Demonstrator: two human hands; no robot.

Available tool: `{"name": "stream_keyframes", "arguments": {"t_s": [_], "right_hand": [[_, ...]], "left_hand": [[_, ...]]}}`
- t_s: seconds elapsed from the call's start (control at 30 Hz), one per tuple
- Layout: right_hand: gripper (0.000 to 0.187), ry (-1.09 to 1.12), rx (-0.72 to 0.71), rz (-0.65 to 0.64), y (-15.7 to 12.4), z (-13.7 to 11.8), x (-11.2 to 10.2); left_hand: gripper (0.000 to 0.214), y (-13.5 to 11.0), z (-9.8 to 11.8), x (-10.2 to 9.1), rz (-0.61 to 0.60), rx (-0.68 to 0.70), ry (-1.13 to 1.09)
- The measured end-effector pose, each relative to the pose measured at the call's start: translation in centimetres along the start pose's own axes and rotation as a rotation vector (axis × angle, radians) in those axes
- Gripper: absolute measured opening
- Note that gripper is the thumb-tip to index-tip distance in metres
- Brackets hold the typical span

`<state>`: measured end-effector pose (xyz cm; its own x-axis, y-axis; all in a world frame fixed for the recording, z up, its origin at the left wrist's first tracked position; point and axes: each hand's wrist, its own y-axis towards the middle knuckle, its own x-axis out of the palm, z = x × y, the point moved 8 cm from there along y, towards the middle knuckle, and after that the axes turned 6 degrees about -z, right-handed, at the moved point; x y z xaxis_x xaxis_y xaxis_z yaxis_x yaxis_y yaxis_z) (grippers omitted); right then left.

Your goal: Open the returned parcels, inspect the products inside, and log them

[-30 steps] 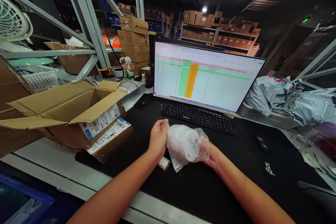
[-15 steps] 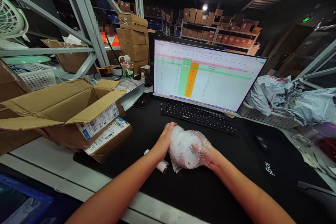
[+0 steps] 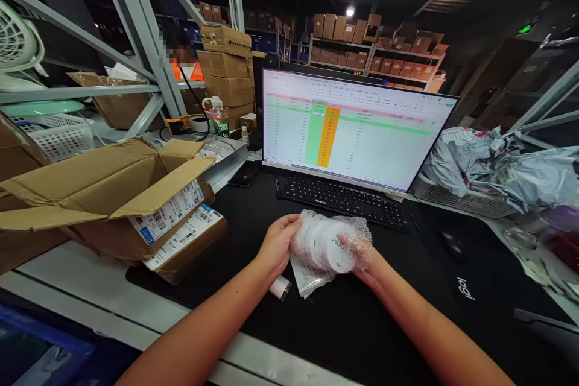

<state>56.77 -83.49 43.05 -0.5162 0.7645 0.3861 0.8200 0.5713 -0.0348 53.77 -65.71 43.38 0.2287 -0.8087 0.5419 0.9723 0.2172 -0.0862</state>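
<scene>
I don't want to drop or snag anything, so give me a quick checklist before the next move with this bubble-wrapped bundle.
1. Left hand gripping the bubble-wrapped bundle at its left end: ok.
2. Right hand supporting the opposite end: ok.
3. Wrap closed at the right end: cannot tell; it bunches around the right hand.
4. Black mat free of loose items near the left hand: not ok; a small cylinder lies beside the left forearm, partly hidden.
5. Carton on the left open at the top: ok.
</scene>
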Motion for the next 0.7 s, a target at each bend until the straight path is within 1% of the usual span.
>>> {"name": "stream_keyframes", "arguments": {"t_s": [0.13,0.23,0.3,0.33,0.43,0.5,0.6,0.7], "right_hand": [[0.061,0.003,0.128,-0.1,-0.4,0.9,0.9],[0.076,-0.038,0.181,-0.226,-0.9,0.9,2.1],[0.085,-0.112,0.197,-0.29,-1.2,0.8,2.6],[0.089,-0.161,0.199,-0.299,-1.2,0.8,2.7],[0.102,-0.292,0.16,-0.273,-1.2,0.6,2.3],[0.105,-0.351,0.12,-0.27,-1.2,0.4,2.3],[0.103,-0.44,0.074,-0.268,-1.0,-0.7,2.1],[0.095,-0.541,0.003,-0.228,-0.7,-3.1,1.1]], "left_hand": [[0.055,0.3,0.3,-0.4,0.029,0.05,0.042],[0.056,0.4,0.5,-0.8,0.062,0.118,0.074],[0.054,0.2,0.8,-0.9,0.083,0.171,0.101],[0.052,0.0,0.9,-0.9,0.091,0.198,0.116],[0.043,-0.5,1.5,-0.8,0.105,0.278,0.168],[0.037,-0.8,1.9,-0.7,0.106,0.322,0.198],[0.032,-0.8,2.5,-0.7,0.106,0.362,0.234],[0.027,-0.6,3.2,-0.8,0.109,0.398,0.272]]}}
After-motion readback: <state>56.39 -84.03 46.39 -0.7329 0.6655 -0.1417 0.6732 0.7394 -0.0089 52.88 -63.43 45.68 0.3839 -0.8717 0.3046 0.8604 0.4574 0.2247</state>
